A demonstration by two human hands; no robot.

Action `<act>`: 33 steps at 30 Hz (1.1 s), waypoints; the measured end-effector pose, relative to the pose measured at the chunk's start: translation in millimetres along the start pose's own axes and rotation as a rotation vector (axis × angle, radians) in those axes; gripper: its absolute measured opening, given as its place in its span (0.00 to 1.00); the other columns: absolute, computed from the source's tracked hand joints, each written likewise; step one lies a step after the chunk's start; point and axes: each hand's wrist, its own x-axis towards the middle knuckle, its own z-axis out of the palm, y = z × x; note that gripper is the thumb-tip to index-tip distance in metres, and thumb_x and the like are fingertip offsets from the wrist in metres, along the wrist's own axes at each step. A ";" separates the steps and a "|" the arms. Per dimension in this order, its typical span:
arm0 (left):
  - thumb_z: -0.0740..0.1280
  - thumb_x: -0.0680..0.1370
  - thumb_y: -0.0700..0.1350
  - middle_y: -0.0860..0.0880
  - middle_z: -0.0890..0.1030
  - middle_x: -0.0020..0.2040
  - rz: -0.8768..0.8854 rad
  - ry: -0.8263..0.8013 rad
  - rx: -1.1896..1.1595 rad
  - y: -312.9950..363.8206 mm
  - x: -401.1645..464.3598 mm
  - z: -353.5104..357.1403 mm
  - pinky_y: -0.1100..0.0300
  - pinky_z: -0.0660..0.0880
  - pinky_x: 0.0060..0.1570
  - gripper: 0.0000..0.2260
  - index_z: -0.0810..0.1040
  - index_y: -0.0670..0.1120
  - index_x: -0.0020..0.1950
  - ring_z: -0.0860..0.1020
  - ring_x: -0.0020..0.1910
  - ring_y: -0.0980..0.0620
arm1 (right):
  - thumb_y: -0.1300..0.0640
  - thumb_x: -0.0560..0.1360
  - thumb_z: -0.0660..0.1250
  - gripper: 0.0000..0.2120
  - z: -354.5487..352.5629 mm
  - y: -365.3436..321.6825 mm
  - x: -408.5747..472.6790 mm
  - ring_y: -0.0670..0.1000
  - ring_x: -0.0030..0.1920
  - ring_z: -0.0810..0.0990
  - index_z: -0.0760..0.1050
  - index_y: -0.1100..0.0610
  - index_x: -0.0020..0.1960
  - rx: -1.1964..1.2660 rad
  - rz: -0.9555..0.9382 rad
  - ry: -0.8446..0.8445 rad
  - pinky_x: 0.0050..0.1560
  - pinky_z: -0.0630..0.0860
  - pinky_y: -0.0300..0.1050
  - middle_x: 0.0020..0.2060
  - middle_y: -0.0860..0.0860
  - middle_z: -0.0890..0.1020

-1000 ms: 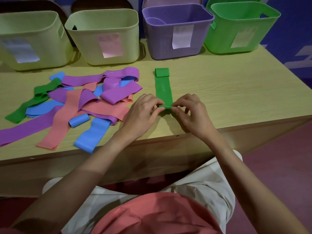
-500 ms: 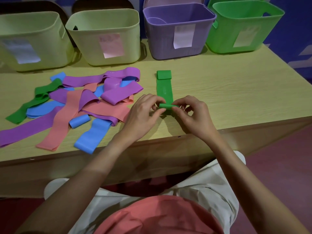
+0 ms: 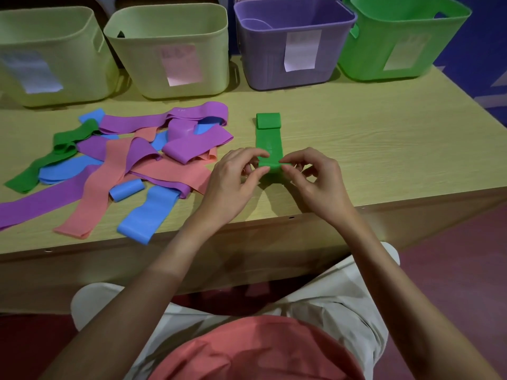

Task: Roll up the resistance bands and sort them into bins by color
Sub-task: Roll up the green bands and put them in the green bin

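A green resistance band [image 3: 269,144] lies flat on the table, running away from me, its far end folded over. Its near end is curled into a small roll. My left hand [image 3: 233,182] and my right hand [image 3: 315,182] pinch that roll from either side with fingertips and thumbs. To the left lies a loose heap of bands [image 3: 131,160] in purple, pink, blue and green, with one small blue roll [image 3: 126,190] among them. Along the back stand two pale yellow-green bins [image 3: 49,78] [image 3: 208,75], a purple bin [image 3: 260,61] and a green bin [image 3: 365,58].
The table's front edge [image 3: 274,220] runs just below my hands. My lap and knees fill the bottom of the view.
The roll at the near end of the green band has grown and moved a little farther along the band. Both hands have stayed on it.
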 end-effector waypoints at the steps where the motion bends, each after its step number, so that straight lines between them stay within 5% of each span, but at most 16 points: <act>1: 0.68 0.78 0.43 0.49 0.79 0.49 0.013 -0.003 -0.004 0.0 -0.1 -0.6 0.71 0.72 0.42 0.10 0.79 0.45 0.59 0.75 0.43 0.57 | 0.59 0.75 0.68 0.05 0.0 0.4 0.1 0.46 0.42 0.77 0.81 0.58 0.50 0.009 0.009 0.002 0.39 0.71 0.33 0.43 0.51 0.82; 5: 0.69 0.77 0.41 0.48 0.80 0.49 0.036 0.014 0.021 -1.9 -0.4 -0.9 0.67 0.75 0.44 0.08 0.81 0.43 0.55 0.77 0.47 0.54 | 0.58 0.76 0.67 0.06 2.7 1.4 -1.6 0.49 0.43 0.78 0.81 0.58 0.49 0.031 0.025 -0.008 0.40 0.72 0.39 0.42 0.51 0.82; 9: 0.67 0.78 0.42 0.48 0.80 0.49 0.000 0.024 0.033 -3.6 -1.9 1.9 0.60 0.76 0.44 0.08 0.81 0.42 0.55 0.77 0.46 0.52 | 0.57 0.75 0.69 0.07 4.0 -0.9 -4.4 0.46 0.44 0.77 0.81 0.58 0.51 0.024 0.009 -0.004 0.39 0.71 0.33 0.44 0.52 0.81; 14: 0.67 0.78 0.41 0.48 0.80 0.49 -0.022 0.008 0.026 -1.5 -3.9 3.3 0.73 0.70 0.43 0.08 0.81 0.42 0.55 0.76 0.47 0.55 | 0.60 0.74 0.70 0.07 2.9 0.5 -6.1 0.48 0.42 0.78 0.80 0.57 0.52 0.051 0.024 -0.022 0.40 0.73 0.36 0.44 0.51 0.82; 22: 0.69 0.77 0.42 0.51 0.79 0.49 0.006 -0.005 0.003 -0.4 -4.9 -0.2 0.66 0.76 0.43 0.09 0.81 0.44 0.56 0.76 0.44 0.57 | 0.60 0.76 0.68 0.06 4.4 4.4 -5.8 0.51 0.43 0.79 0.82 0.59 0.51 0.077 0.103 -0.051 0.41 0.74 0.43 0.43 0.52 0.83; 28: 0.68 0.78 0.41 0.51 0.79 0.48 -0.047 0.018 0.001 0.4 -4.1 3.4 0.62 0.74 0.42 0.07 0.81 0.43 0.54 0.76 0.43 0.54 | 0.59 0.74 0.71 0.08 4.8 0.1 -6.9 0.46 0.44 0.78 0.81 0.58 0.53 0.043 0.044 -0.023 0.39 0.70 0.30 0.45 0.51 0.81; 33: 0.67 0.78 0.42 0.50 0.80 0.48 -0.058 0.009 -0.008 -0.9 -4.5 5.7 0.61 0.75 0.44 0.07 0.82 0.43 0.54 0.77 0.46 0.54 | 0.62 0.74 0.70 0.06 3.8 2.5 -6.5 0.47 0.42 0.78 0.81 0.58 0.51 0.067 0.056 -0.022 0.39 0.71 0.30 0.44 0.52 0.82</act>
